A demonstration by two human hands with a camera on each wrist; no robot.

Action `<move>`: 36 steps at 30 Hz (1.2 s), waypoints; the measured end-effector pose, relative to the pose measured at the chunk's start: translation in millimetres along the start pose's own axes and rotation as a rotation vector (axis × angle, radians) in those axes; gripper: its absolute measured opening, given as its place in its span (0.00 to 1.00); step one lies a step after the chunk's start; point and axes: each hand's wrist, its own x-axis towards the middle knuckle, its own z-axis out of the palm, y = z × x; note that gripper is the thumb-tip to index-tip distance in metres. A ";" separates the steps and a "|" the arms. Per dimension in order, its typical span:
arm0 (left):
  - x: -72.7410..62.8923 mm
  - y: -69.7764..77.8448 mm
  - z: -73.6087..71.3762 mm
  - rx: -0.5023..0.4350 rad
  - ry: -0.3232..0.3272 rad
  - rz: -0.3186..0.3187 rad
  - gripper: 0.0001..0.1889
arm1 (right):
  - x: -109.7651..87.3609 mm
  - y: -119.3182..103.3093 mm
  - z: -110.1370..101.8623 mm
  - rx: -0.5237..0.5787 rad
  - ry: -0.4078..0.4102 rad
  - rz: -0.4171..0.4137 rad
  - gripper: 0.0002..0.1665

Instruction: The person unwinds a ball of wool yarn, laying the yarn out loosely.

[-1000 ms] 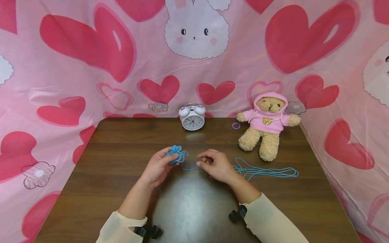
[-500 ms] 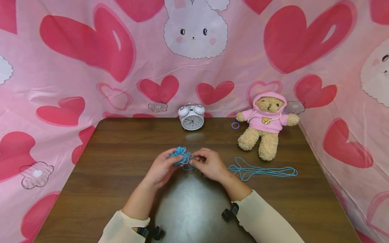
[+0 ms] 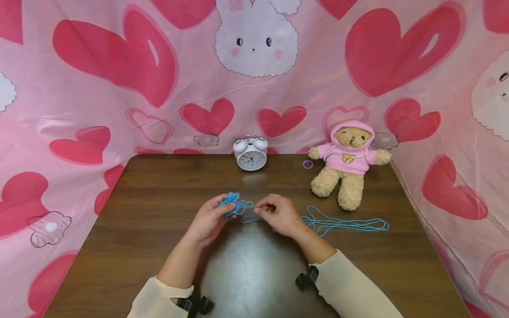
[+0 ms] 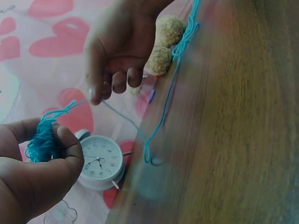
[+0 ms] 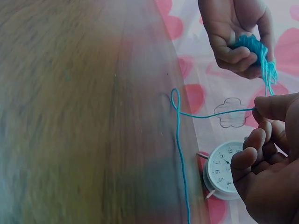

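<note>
A bundle of blue cord (image 3: 232, 204) is held above the table in my left hand (image 3: 209, 219), thumb and fingers curled round it. From the bundle, loose loops reach toward my right hand (image 3: 280, 216). In the left wrist view, the right thumb and forefinger pinch a strand (image 4: 122, 115) leading off the bundle (image 4: 43, 141). Past the pinch, the same strand (image 5: 205, 116) runs down to a small loop and along the table in the right wrist view. More cord (image 3: 350, 225) lies in long, loose folds on the table to the right of my right hand.
A white alarm clock (image 3: 252, 154) stands at the table's back edge. Back right, a teddy bear (image 3: 347, 163) in a pink hoodie sits with a purple ring (image 3: 308, 164) beside it. A pink heart-print cloth (image 3: 167, 88) hangs behind the brown table (image 3: 159, 185).
My right hand moved left to the bundle, took a strand, then drew back slightly right, stretching loops out. The left hand shifted slightly right, then back left.
</note>
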 end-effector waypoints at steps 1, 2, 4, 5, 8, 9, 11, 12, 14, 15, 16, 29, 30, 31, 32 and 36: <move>-0.4 0.1 -0.6 -0.002 0.005 0.002 0.23 | -0.6 0.1 -1.9 -0.002 0.001 0.003 0.03; -0.8 0.2 -1.3 -0.006 0.008 0.006 0.23 | -1.1 0.2 -3.9 -0.007 0.002 0.005 0.04; -1.5 0.4 -2.5 -0.016 0.019 0.014 0.23 | -2.0 0.9 -7.8 -0.017 0.006 0.011 0.04; -1.5 0.3 -3.3 -0.022 0.025 0.018 0.22 | -2.5 1.1 -9.8 -0.020 0.009 0.012 0.03; -2.2 0.8 -5.9 -0.037 0.044 0.026 0.17 | -3.8 3.2 -15.4 -0.039 0.022 0.010 0.03; -2.5 1.0 -7.1 -0.037 0.050 0.027 0.15 | -4.3 3.8 -17.3 -0.042 0.026 0.008 0.03; -3.2 2.0 -9.5 -0.033 0.053 0.030 0.12 | -5.2 5.1 -21.5 -0.051 0.035 0.005 0.04; -3.8 2.8 -10.8 -0.025 0.053 0.030 0.11 | -5.6 5.8 -23.6 -0.053 0.040 0.003 0.04; -4.8 4.1 -13.8 -0.014 0.049 0.030 0.10 | -6.5 8.2 -27.6 -0.053 0.047 0.001 0.04; -5.3 4.8 -15.5 -0.007 0.047 0.029 0.10 | -7.1 9.2 -29.9 -0.053 0.048 0.007 0.04; -5.9 5.6 -17.1 0.000 0.045 0.027 0.10 | -7.8 10.0 -32.2 -0.053 0.050 0.010 0.03; -10.7 9.5 -36.0 -0.018 0.067 0.044 0.08 | -20.2 22.3 -64.6 -0.123 0.091 0.019 0.04; -11.3 10.0 -36.8 -0.020 0.070 0.045 0.07 | -21.2 23.4 -67.2 -0.124 0.093 0.013 0.04; -11.8 10.5 -37.6 -0.020 0.072 0.049 0.07 | -22.4 24.1 -69.9 -0.127 0.094 0.017 0.05; -12.2 10.9 -38.3 -0.022 0.075 0.050 0.06 | -23.6 25.0 -72.5 -0.133 0.097 0.018 0.04; -14.1 12.6 -42.5 -0.010 0.089 0.042 0.08 | -29.1 27.3 -82.8 -0.153 0.111 0.039 0.05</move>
